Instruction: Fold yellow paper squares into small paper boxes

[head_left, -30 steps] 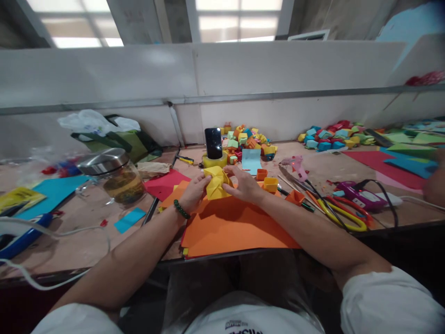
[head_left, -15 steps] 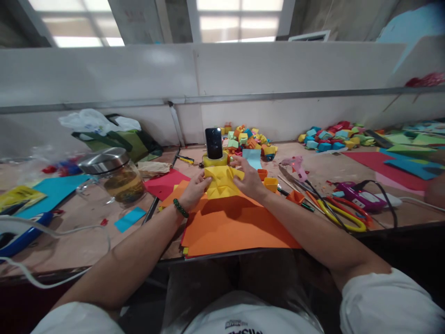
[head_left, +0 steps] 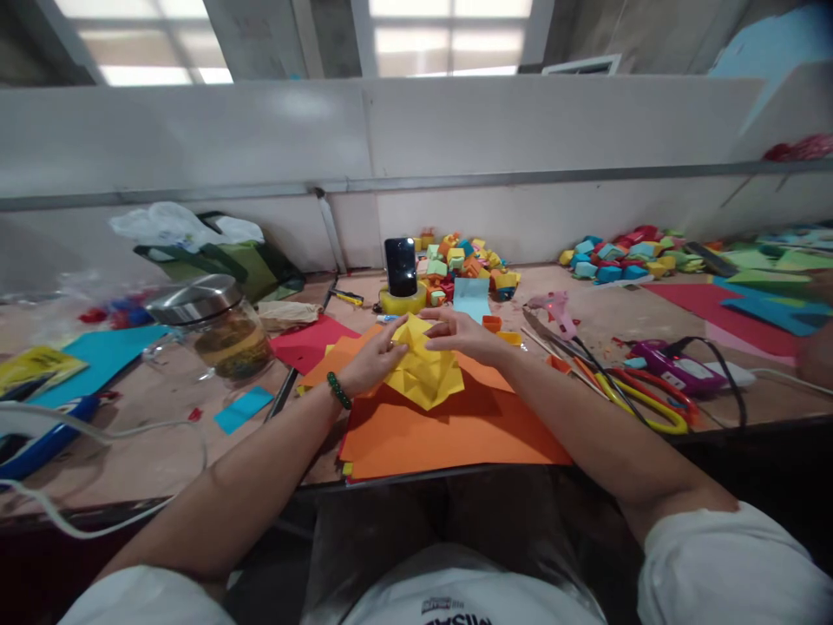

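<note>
A creased sheet of yellow folding paper (head_left: pixel 426 375) is held over the stacked orange paper (head_left: pixel 455 438), one corner pointing down toward me. Its surface shows many crossing fold lines. At its upper left edge, my left hand (head_left: pixel 374 358), with a green bead bracelet on the wrist, grips the paper between thumb and fingers. Across from it, my right hand (head_left: pixel 467 337) has its fingers bent over the upper right edge, holding the sheet there. The fingertips' undersides are hidden.
Behind the hands, a phone (head_left: pixel 401 267) leans on a yellow tape roll (head_left: pixel 402 302), beside heaped small paper cubes (head_left: pixel 449 260). A lidded glass jug (head_left: pixel 227 338) stands left. To the right lie a pink glue gun (head_left: pixel 556 312), yellow-handled scissors (head_left: pixel 641 408) and a purple device (head_left: pixel 680 365).
The yellow paper has turned so a corner points toward me, and it hangs lower and more spread. My right hand has shifted along its edge; small orange pieces are now partly covered.
</note>
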Action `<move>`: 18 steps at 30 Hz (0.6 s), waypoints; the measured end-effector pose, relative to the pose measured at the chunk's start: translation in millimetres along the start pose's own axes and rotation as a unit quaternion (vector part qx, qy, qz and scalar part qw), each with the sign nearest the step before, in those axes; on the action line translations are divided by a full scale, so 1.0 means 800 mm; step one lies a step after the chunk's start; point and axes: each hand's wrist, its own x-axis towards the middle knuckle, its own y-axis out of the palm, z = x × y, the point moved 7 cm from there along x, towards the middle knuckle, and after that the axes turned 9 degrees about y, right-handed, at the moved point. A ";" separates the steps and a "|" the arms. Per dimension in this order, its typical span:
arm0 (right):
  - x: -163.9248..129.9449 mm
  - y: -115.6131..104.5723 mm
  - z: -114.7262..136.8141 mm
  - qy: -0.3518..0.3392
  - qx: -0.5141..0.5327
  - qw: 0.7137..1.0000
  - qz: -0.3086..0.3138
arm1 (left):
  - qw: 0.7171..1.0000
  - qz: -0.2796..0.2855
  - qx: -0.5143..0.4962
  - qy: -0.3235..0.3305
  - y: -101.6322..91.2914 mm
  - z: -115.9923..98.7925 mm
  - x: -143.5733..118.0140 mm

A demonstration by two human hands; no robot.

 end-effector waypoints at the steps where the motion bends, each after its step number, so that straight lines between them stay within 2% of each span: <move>1: 0.001 0.002 -0.003 0.011 0.001 1.000 0.002 | 0.999 0.000 0.033 0.015 0.001 -0.005 0.000; 4: 0.005 0.001 -0.014 0.041 0.017 0.999 -0.028 | 0.983 -0.038 0.164 0.069 -0.004 -0.025 -0.002; 7: 0.007 -0.003 -0.019 0.054 0.033 0.996 -0.057 | 0.934 -0.073 0.330 0.117 -0.008 -0.048 -0.006; 10: 0.008 0.001 -0.019 0.049 0.039 0.997 -0.036 | 0.898 -0.083 0.409 0.137 -0.008 -0.057 -0.007; 12: 0.009 0.005 -0.020 0.049 0.039 0.998 -0.010 | 0.901 -0.099 0.398 0.141 -0.013 -0.056 -0.006; 18: 0.008 0.016 -0.022 0.042 -0.001 0.997 0.068 | 0.946 -0.159 0.244 0.142 -0.048 -0.035 0.005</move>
